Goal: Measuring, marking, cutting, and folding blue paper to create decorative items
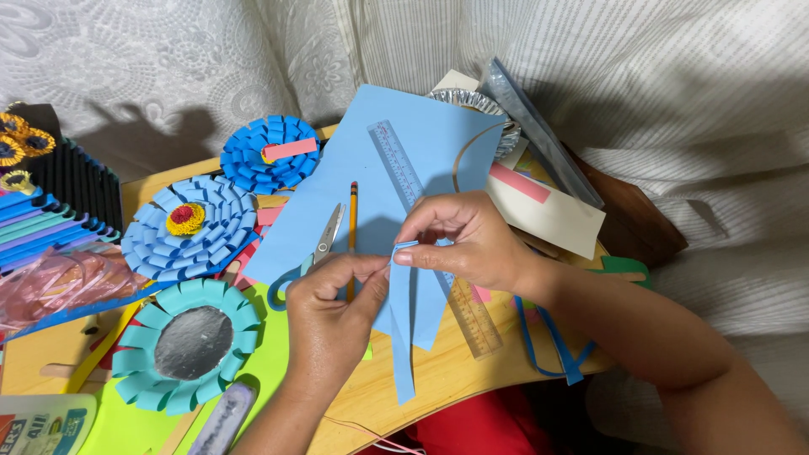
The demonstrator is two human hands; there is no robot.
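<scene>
Centre frame: we pinch blue paper strip (404, 316) top, left hand (330, 316) and right hand (468, 243) fingertips clamped on fold; keep edges aligned, crease firmly above blue sheet (371, 160).

scissors (324, 240) left of pencil (353, 227), both on paper sheet (421, 135); ruler (400, 164) right of pencil

Scissors (324, 244), pencil (353, 236) and ruler (400, 164) crowd the blue sheet (430, 135); bare wood (455, 371) lies nearer.
</scene>
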